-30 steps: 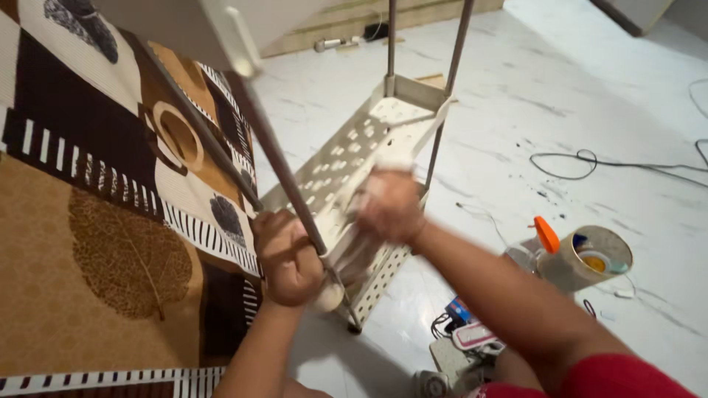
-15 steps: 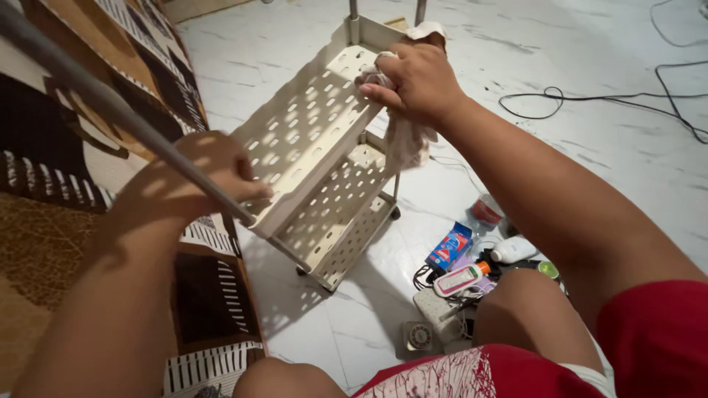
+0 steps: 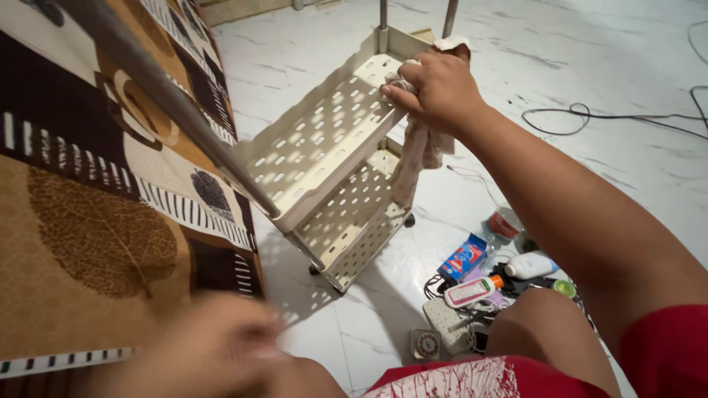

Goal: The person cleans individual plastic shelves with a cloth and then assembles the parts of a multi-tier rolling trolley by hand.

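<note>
Cloth (image 3: pixel 417 147) sits bunched in my right hand (image 3: pixel 435 88), pressed on the cream rack's (image 3: pixel 324 155) upper shelf; my left hand (image 3: pixel 214 343) blurs low, its grip unreadable.

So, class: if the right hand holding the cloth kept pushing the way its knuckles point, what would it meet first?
Probably the perforated top shelf of the rack: the right hand already presses the cloth at its edge. Depth is uncertain.

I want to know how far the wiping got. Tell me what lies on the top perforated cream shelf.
Only the right hand pressing a pale crumpled cloth at the cream plastic shelf's far edge. Whatever lies beneath hand and cloth is covered.
</note>
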